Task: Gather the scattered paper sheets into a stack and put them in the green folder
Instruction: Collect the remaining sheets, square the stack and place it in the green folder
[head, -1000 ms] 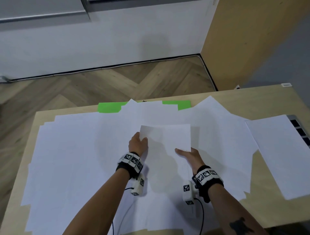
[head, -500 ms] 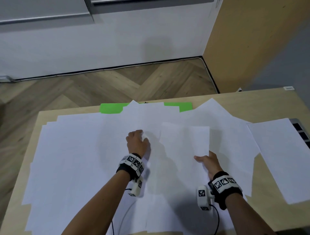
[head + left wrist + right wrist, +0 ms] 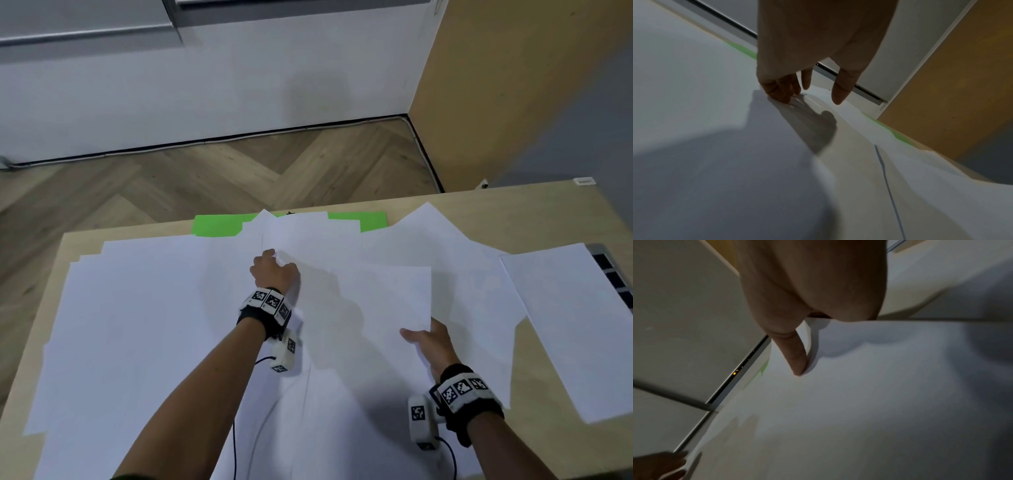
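Many white paper sheets (image 3: 154, 325) lie overlapping across the wooden table (image 3: 548, 212). The green folder (image 3: 219, 224) lies at the far edge, mostly buried under them; only strips of it show. My right hand (image 3: 419, 334) pinches the near right corner of one sheet (image 3: 380, 301), thumb on top, and holds it raised above the pile. My left hand (image 3: 279, 262) rests its fingertips (image 3: 783, 97) on the sheets near the middle, with the thumb lifted off. In the right wrist view the thumb (image 3: 797, 356) lies on the held sheet.
One separate sheet (image 3: 568, 325) lies at the right, reaching the table's near edge. A dark keyed device (image 3: 613, 274) sits at the right edge. Beyond the far edge are the wood floor and a white wall. Thin cables (image 3: 236, 428) trail from my wrists.
My left hand let go of the lifted sheet and moved forward onto the pile. My right hand carried that sheet to the right and nearer to me.
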